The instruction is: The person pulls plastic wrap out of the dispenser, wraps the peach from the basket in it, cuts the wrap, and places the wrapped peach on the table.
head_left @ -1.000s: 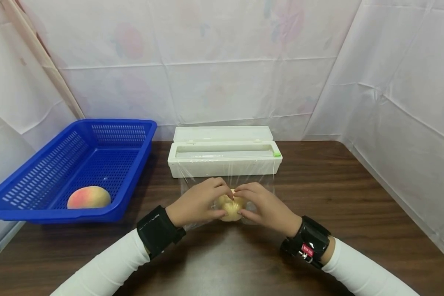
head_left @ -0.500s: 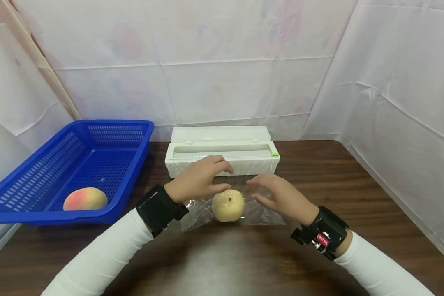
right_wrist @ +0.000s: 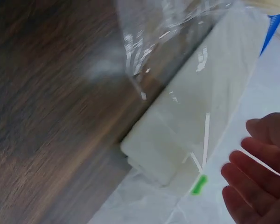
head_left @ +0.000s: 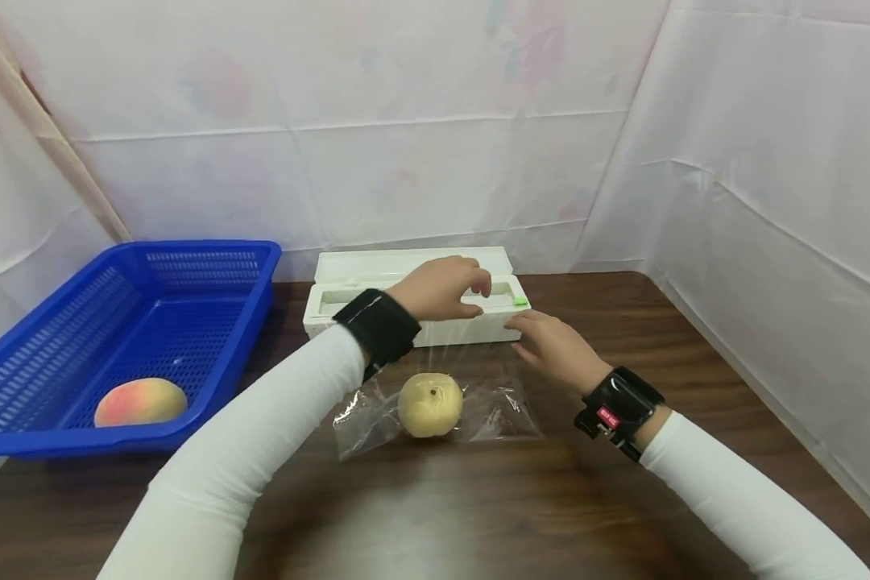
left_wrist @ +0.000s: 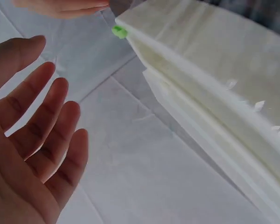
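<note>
The round fruit (head_left: 430,404) is coloured pale yellow, dotted dark brown on top; the cling film (head_left: 499,412) is streaked with white glints. From the fruit, at twelve o'clock, the cling-film dispenser (head_left: 449,334) is finished white, accented by a bright green tab (head_left: 519,301). At nine o'clock, the perforated basket (head_left: 188,326) is coloured solid blue; the oblong fruit (head_left: 141,401) in it is tinted pink to yellow. The tabletop (head_left: 522,499) is grained dark brown, the white backdrop (head_left: 377,97) blotched faintly pink.
</note>
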`<action>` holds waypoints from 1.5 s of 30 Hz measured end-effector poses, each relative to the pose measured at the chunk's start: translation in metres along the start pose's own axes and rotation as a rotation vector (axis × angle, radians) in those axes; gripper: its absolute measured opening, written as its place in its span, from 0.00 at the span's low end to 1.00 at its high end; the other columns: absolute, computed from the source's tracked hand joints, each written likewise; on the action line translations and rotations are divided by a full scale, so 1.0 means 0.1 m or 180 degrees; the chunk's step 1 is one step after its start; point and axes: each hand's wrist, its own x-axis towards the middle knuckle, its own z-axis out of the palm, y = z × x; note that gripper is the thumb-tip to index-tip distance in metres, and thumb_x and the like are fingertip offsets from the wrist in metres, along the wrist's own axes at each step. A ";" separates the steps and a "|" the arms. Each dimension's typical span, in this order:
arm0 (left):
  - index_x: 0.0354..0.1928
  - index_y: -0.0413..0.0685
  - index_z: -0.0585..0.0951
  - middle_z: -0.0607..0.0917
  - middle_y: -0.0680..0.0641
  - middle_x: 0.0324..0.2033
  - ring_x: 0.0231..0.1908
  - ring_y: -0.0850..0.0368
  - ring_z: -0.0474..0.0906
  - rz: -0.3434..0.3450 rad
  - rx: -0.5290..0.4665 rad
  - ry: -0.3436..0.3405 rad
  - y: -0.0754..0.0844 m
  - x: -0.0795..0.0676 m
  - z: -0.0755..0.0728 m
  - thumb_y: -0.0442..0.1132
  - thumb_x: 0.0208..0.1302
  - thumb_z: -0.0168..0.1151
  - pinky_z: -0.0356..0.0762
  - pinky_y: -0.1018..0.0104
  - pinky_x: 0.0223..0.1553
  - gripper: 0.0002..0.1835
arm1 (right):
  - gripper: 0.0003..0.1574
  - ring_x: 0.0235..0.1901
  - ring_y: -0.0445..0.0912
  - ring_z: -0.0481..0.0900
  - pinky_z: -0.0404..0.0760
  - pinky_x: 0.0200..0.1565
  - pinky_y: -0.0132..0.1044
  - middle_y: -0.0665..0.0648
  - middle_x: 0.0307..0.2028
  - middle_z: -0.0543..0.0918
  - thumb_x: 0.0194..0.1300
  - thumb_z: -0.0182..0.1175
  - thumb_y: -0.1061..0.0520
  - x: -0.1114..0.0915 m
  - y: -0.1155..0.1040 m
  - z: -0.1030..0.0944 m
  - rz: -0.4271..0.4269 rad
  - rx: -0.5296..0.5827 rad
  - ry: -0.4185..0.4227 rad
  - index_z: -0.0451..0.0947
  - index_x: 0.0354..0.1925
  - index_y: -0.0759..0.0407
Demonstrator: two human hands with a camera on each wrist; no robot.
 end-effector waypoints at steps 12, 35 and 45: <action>0.43 0.44 0.82 0.83 0.45 0.42 0.43 0.52 0.77 -0.0278 0.0194 -0.0566 -0.08 0.69 0.09 0.37 0.57 0.63 0.73 0.62 0.46 0.12 | 0.25 0.50 0.56 0.76 0.75 0.50 0.46 0.65 0.51 0.76 0.56 0.62 0.65 0.17 0.01 0.19 0.0090 -0.0273 0.0017 0.73 0.53 0.70; 0.19 0.50 0.81 0.81 0.54 0.23 0.23 0.59 0.70 -0.1021 -0.0099 -0.0636 -0.07 1.06 0.49 0.30 0.57 0.56 0.69 0.70 0.24 0.12 | 0.30 0.36 0.49 0.73 0.74 0.38 0.43 0.58 0.45 0.75 0.51 0.56 0.67 0.20 -0.02 0.28 0.0102 -0.0395 0.0119 0.73 0.55 0.66; 0.11 0.52 0.75 0.73 0.55 0.14 0.18 0.60 0.63 -0.0813 0.0012 -0.0439 -0.08 1.05 0.56 0.28 0.51 0.59 0.60 0.71 0.17 0.16 | 0.27 0.38 0.50 0.75 0.75 0.40 0.44 0.59 0.47 0.77 0.50 0.55 0.69 0.21 -0.04 0.30 0.0094 -0.0298 0.0152 0.76 0.52 0.63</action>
